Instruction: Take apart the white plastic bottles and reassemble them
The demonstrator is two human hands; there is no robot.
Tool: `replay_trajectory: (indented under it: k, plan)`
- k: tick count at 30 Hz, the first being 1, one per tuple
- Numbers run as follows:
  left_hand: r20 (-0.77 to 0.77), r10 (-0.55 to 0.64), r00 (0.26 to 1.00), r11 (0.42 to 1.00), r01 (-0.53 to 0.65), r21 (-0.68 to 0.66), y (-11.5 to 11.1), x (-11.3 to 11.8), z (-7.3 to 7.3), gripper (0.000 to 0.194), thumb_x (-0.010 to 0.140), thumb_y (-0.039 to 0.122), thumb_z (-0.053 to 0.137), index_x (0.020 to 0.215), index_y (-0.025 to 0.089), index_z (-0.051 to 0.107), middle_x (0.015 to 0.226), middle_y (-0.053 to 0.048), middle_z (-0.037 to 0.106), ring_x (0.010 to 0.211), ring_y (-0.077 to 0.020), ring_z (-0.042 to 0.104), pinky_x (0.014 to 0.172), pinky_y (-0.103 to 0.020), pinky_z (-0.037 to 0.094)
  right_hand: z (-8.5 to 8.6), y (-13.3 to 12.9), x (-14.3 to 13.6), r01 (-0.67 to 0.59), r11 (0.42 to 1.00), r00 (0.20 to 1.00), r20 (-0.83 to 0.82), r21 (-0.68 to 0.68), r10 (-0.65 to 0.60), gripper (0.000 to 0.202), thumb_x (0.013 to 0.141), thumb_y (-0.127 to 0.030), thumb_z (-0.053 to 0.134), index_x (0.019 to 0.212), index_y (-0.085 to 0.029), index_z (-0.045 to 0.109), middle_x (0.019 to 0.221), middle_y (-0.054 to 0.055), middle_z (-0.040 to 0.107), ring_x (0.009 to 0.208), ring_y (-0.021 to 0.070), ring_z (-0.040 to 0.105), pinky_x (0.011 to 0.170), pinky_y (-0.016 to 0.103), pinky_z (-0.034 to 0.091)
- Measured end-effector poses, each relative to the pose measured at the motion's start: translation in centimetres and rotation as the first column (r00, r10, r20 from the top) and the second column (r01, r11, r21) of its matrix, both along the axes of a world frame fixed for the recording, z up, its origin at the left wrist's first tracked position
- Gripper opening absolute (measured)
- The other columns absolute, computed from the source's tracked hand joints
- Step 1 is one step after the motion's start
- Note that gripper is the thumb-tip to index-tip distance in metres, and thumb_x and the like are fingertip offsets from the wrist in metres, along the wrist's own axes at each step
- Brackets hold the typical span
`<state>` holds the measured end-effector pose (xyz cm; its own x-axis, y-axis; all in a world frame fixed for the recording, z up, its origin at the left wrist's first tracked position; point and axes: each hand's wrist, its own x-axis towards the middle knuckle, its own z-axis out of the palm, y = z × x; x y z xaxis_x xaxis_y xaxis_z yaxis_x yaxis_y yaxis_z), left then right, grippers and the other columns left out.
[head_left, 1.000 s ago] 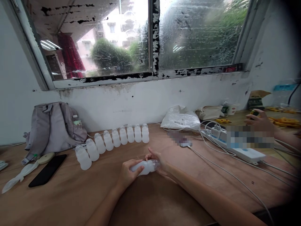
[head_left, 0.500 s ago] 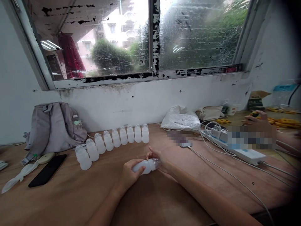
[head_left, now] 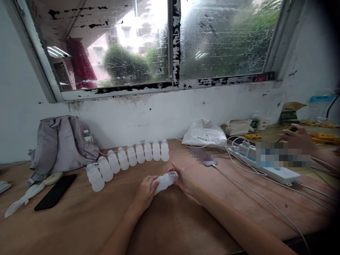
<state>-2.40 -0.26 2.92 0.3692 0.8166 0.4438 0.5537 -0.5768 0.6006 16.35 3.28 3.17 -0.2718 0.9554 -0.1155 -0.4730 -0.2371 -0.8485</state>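
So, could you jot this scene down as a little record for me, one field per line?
Left grip: around the frosted body of a bottle
Right grip: at its clear end; exact finger contact partly hidden
Bottle's pose: tilted, clear end towards the right
Row: nine similar bottles, upright in a curved line
Left side: grey backpack, flat black object
Right side: white power strip, cables, another person's hand

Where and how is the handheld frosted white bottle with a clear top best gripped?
Probably by its rounded lower body, from the left: the frosted white bottle slants, base left, so the left hand can wrap it, leaving the clear top to the right hand.
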Motion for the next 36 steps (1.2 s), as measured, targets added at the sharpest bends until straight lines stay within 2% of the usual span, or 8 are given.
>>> replay_trajectory:
  k: [8, 10, 13, 18, 23, 27, 32, 36]
  plan:
    - [-0.012, -0.090, 0.996, 0.995, 0.089, -0.043, 0.4, -0.3, -0.7, 0.044, 0.086, 0.040, 0.033, 0.126, 0.021, 0.034, 0.122, -0.009, 0.046, 0.111, -0.0205, 0.042, 0.094, -0.035, 0.033, 0.7, -0.2, -0.1, -0.060, 0.995, 0.995, -0.074, 0.079, 0.066, 0.029, 0.081, -0.039, 0.046, 0.074, -0.016, 0.061, 0.073, 0.004, 0.062, 0.066, 0.0142, 0.056, 0.065, 0.028, 0.043]
    - [-0.085, -0.046, 0.995, 0.998, 0.041, -0.058, 0.5, -0.1, -1.3, 0.045, 0.086, 0.039, 0.033, 0.126, 0.020, 0.032, 0.125, -0.010, 0.043, 0.113, -0.0220, 0.040, 0.094, -0.037, 0.032, 0.7, -0.5, -0.3, -0.121, 0.983, 0.991, -0.046, 0.137, 0.129, 0.033, 0.081, -0.042, 0.045, 0.079, -0.015, 0.063, 0.077, 0.006, 0.063, 0.073, 0.0163, 0.057, 0.070, 0.030, 0.043]
    - [-0.196, 0.072, 0.978, 0.994, -0.087, -0.066, 0.8, 0.2, -2.0, 0.042, 0.085, 0.042, 0.033, 0.114, 0.013, 0.043, 0.113, -0.014, 0.052, 0.106, -0.0250, 0.046, 0.091, -0.039, 0.033, 0.5, -0.9, -0.7, -0.166, 0.960, 0.986, 0.023, 0.225, 0.165, 0.035, 0.081, -0.043, 0.043, 0.088, -0.015, 0.063, 0.089, 0.009, 0.063, 0.084, 0.0194, 0.056, 0.077, 0.033, 0.041]
    - [-0.211, 0.191, 0.959, 0.977, -0.207, -0.057, 0.8, 0.5, -1.9, 0.036, 0.080, 0.047, 0.040, 0.097, 0.015, 0.046, 0.098, -0.013, 0.057, 0.098, -0.0264, 0.049, 0.087, -0.040, 0.034, 0.0, -1.2, -1.2, -0.254, 0.890, 0.958, 0.223, 0.378, 0.178, 0.035, 0.076, -0.030, 0.056, 0.109, -0.019, 0.053, 0.103, 0.006, 0.060, 0.097, 0.0204, 0.053, 0.086, 0.036, 0.038]
    - [-0.292, 0.280, 0.914, 0.950, -0.308, -0.053, 0.8, 0.8, -1.9, 0.034, 0.076, 0.048, 0.044, 0.091, 0.017, 0.043, 0.096, -0.009, 0.057, 0.097, -0.0242, 0.050, 0.085, -0.036, 0.035, -1.1, -1.2, -1.8, -0.310, 0.797, 0.836, 0.548, 0.518, -0.030, 0.042, 0.072, -0.034, 0.061, 0.109, -0.018, 0.049, 0.106, 0.006, 0.058, 0.098, 0.0210, 0.052, 0.087, 0.037, 0.038]
    - [-0.342, 0.309, 0.888, 0.945, -0.327, 0.004, 0.8, 1.3, -2.4, 0.036, 0.077, 0.044, 0.045, 0.096, 0.014, 0.044, 0.100, -0.011, 0.056, 0.099, -0.0237, 0.049, 0.086, -0.035, 0.034, -2.1, -1.4, -2.8, -0.268, 0.748, 0.700, 0.656, 0.607, -0.282, 0.050, 0.068, -0.034, 0.064, 0.112, -0.019, 0.046, 0.103, 0.006, 0.058, 0.092, 0.0205, 0.053, 0.081, 0.035, 0.041]
    - [-0.362, 0.282, 0.889, 0.956, -0.294, 0.023, 0.4, 1.4, -2.3, 0.050, 0.080, 0.050, 0.037, 0.114, 0.013, 0.041, 0.116, -0.012, 0.051, 0.111, -0.0230, 0.043, 0.096, -0.038, 0.027, -2.7, 0.5, -1.9, -0.183, 0.754, 0.587, 0.685, 0.631, -0.431, 0.046, 0.067, -0.035, 0.063, 0.106, -0.018, 0.048, 0.095, 0.005, 0.061, 0.082, 0.0192, 0.056, 0.071, 0.031, 0.044]
    - [-0.414, 0.271, 0.869, 0.958, -0.284, 0.032, 0.4, 1.5, -2.4, 0.051, 0.081, 0.051, 0.035, 0.116, 0.015, 0.044, 0.125, -0.011, 0.046, 0.118, -0.0243, 0.036, 0.099, -0.041, 0.023, -2.6, 3.0, 1.6, -0.016, 0.774, 0.398, 0.714, 0.633, -0.576, 0.042, 0.069, -0.036, 0.058, 0.105, -0.017, 0.050, 0.098, 0.007, 0.061, 0.085, 0.0205, 0.057, 0.071, 0.029, 0.043]
